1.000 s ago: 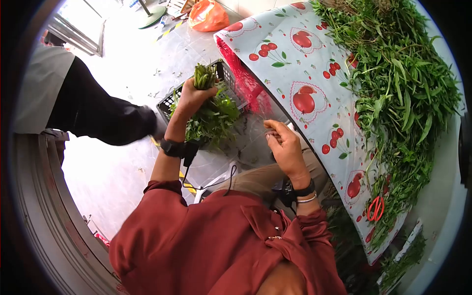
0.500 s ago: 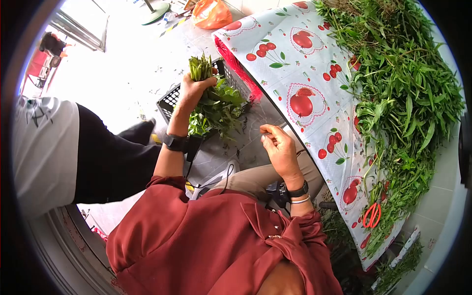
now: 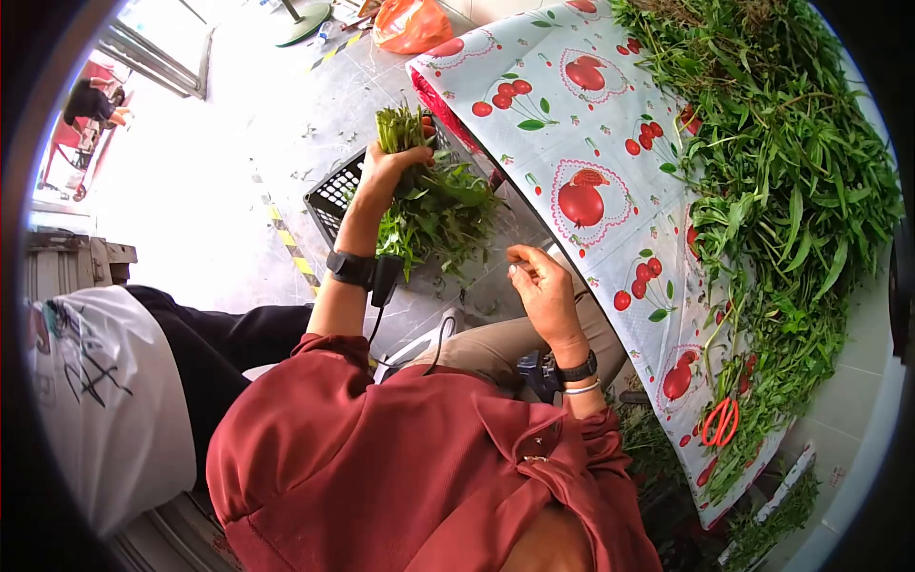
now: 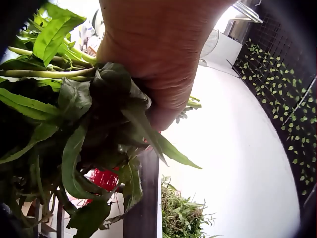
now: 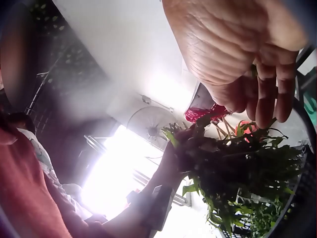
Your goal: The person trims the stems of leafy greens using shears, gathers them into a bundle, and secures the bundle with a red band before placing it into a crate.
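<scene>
My left hand [image 3: 389,170] grips a bunch of leafy greens [image 3: 443,205], its cut stems sticking up above the thumb and its leaves hanging down. Beneath the bunch is a black plastic crate [image 3: 329,200] with slotted walls, partly hidden by the leaves. In the left wrist view the greens [image 4: 74,119] spread out below the palm. My right hand [image 3: 545,291] is raised between the crate and the table edge, fingers loosely curled and thumb close to the index finger. A speck of green shows among the right fingers [image 5: 267,94] in the right wrist view.
A table with a fruit-print cloth [image 3: 519,143] stands on the right, bearing a large heap of greens [image 3: 782,191] and red-handled scissors [image 3: 721,421]. An orange bag [image 3: 412,26] lies on the floor behind. At lower left is another person in a white top [image 3: 114,400].
My left hand and the bunch have shifted slightly right, with the leaves swinging that way. My right hand has barely moved. The other person has come closer on the left.
</scene>
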A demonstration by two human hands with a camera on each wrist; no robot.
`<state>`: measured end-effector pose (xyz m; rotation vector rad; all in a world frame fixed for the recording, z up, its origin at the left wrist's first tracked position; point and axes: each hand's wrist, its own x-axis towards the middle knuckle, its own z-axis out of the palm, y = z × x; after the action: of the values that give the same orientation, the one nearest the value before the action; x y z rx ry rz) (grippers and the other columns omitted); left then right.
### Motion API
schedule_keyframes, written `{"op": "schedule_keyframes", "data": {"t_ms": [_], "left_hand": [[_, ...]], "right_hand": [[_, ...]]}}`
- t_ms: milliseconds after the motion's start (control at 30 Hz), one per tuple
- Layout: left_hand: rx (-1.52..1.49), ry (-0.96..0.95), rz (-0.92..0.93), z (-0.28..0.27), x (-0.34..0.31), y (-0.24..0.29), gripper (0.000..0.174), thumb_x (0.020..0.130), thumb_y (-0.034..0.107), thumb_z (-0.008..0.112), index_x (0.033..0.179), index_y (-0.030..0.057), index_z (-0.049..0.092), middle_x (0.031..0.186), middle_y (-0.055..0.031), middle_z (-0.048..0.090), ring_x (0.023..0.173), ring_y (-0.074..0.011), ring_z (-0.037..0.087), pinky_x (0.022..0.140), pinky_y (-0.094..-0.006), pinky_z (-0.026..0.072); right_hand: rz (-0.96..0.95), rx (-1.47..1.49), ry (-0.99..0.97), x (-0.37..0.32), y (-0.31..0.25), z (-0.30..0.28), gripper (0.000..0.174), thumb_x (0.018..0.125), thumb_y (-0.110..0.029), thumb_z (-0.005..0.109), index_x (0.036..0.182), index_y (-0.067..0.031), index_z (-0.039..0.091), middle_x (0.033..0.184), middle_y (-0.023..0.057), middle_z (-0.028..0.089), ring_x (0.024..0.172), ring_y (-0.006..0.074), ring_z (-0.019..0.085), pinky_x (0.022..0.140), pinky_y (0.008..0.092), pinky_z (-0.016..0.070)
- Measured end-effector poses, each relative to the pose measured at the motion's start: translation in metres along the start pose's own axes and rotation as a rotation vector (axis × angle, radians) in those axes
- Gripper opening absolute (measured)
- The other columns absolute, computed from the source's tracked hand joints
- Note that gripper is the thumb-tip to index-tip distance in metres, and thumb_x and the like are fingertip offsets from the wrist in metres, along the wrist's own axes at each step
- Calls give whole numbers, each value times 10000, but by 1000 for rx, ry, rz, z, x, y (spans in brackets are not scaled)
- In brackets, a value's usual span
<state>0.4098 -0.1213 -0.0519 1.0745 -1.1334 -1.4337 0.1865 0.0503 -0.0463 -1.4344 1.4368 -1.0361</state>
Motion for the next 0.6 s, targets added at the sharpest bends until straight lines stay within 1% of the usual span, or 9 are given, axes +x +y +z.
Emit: {"op": "schedule_keyframes", "data": {"t_ms": [33,100,133,200,233,300,333,400,600], "left_hand": [[2,0,-2,0,1,-2,388,690,43,648,1068,-33,609,929,-81,645,731,-144,603,689,-271,491],[29,-36,-49,-1,3,-5,452,700,63,622,1143,-20,583,1125,-100,612,776,-144,607,717,-274,499],[30,-37,-51,0,3,-5,452,700,63,622,1143,-20,583,1125,-100,612,776,-144,607,717,-274,499],[-6,-5,-34,2,2,-6,381,701,46,638,1074,-28,613,853,-75,650,698,-134,603,665,-258,486],[-5,-5,-36,2,2,-6,381,701,46,638,1074,-28,613,853,-75,650,698,-134,603,665,-258,486],[31,-49,-107,0,1,-6,359,701,49,639,1052,-24,626,787,-57,643,670,-125,596,646,-247,480],[32,-49,-108,1,1,-6,359,701,49,639,1052,-24,626,787,-57,643,670,-125,596,646,-247,480],[41,-41,-89,2,-1,-8,340,699,52,637,1032,-17,639,738,-42,631,652,-119,590,634,-241,474],[66,-40,-104,2,-5,-9,352,690,59,627,1036,-8,642,762,-48,635,664,-116,589,644,-240,476]], "right_hand": [[2,2,0,0,1,0,195,828,8,582,1022,28,585,888,104,618,710,154,597,642,264,481],[7,22,0,-1,4,0,195,828,0,586,1020,29,591,903,112,630,720,154,597,644,265,481],[9,23,1,-1,6,0,195,828,0,586,1020,29,591,903,112,630,720,154,597,644,265,481],[43,40,0,-3,9,1,199,830,-3,586,1026,29,597,917,118,637,736,157,605,652,265,485],[45,41,0,-3,10,1,199,830,-3,586,1026,29,597,917,118,637,736,157,605,652,265,485],[60,53,-1,-3,10,0,207,835,-8,583,1038,31,598,924,118,639,750,160,610,661,265,488],[61,54,-1,-3,10,0,207,835,-8,583,1038,31,598,924,118,639,750,160,610,661,265,488],[66,59,-8,-3,10,0,202,840,-15,579,1035,37,599,926,118,641,753,157,611,670,262,489],[78,74,-9,-3,11,-2,197,844,-25,576,1027,43,599,915,114,645,747,144,607,664,262,486]]}}
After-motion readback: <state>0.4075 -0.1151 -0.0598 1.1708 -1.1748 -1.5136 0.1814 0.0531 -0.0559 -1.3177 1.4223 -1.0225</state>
